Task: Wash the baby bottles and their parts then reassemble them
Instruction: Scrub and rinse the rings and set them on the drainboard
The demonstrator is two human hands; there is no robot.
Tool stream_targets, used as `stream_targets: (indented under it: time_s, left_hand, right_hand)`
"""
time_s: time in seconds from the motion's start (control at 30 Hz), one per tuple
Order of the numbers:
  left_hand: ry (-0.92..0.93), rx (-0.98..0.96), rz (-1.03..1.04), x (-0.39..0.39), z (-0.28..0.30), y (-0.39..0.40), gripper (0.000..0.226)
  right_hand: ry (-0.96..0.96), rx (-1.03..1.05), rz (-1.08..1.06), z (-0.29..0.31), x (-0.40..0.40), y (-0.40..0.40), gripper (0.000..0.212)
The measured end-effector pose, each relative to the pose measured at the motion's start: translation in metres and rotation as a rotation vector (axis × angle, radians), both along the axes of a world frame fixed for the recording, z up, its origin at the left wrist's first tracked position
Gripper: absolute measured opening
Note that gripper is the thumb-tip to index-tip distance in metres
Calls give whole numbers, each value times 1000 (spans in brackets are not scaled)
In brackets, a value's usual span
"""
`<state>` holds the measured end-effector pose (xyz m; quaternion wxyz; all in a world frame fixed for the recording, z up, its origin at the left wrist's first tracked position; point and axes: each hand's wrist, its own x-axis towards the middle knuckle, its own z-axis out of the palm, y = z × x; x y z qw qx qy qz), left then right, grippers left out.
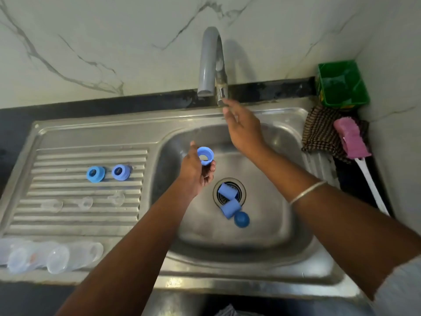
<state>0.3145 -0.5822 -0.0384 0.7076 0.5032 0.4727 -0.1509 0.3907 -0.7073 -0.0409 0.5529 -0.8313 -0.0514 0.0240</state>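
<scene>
My left hand (pixel 196 169) holds a blue bottle ring (pixel 205 155) over the sink basin (pixel 268 224). My right hand (pixel 241 126) reaches up with straight fingers touching the tap handle (pixel 221 92) beside the grey spout (pixel 208 62). Two blue caps (pixel 229 200) and a blue dome cap (pixel 242 219) lie by the drain. Two blue rings (pixel 108 173) stand on the drainboard (pixel 68 156), with three clear nipples (pixel 85 202) in front of them. Clear bottles (pixel 50 256) lie at the front left.
A green tub (pixel 341 85) sits in the back right corner. A checked cloth (pixel 321 131) and a pink bottle brush (pixel 353 142) with a white handle lie right of the sink. The marble wall rises behind.
</scene>
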Motion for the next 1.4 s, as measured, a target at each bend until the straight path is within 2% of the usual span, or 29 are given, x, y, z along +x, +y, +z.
stream_targets:
  time_s: [0.1,0.23,0.3,0.47,0.7,0.9,1.07,1.2,1.33,1.4]
  left_hand:
    - [-27,-91,39,20,11,1,62]
    - [-75,-107,-11,43,23,-3,35]
    - [-117,-108,-37,51,27,-7,29]
    - [-176,-136,11,59,28,-19,27]
    - [-170,-119,39,64,29,-27,24]
    - [-202,-128,89,62,29,-27,29]
    - [-203,-162,97,64,30,-24,28]
    - [-175,-151,45,64,28,-24,30]
    - [-145,-97,11,59,22,-28,25]
    - [-150,-28,-28,56,18,-31,24]
  right_hand:
    - [81,81,-74,23,39,10,28]
    - [209,5,48,26,70,21,37]
    - [277,39,64,21,77,26,43]
    - [244,-14,114,9,77,26,62]
    - [206,-87,204,17,74,24,69]
    - [158,-170,218,16,77,28,45]
    - [155,-201,210,14,80,29,42]
    - [175,-126,235,12,71,23,49]
    - [39,-45,80,-7,42,11,43]
    - [57,2,9,-16,23,4,38]
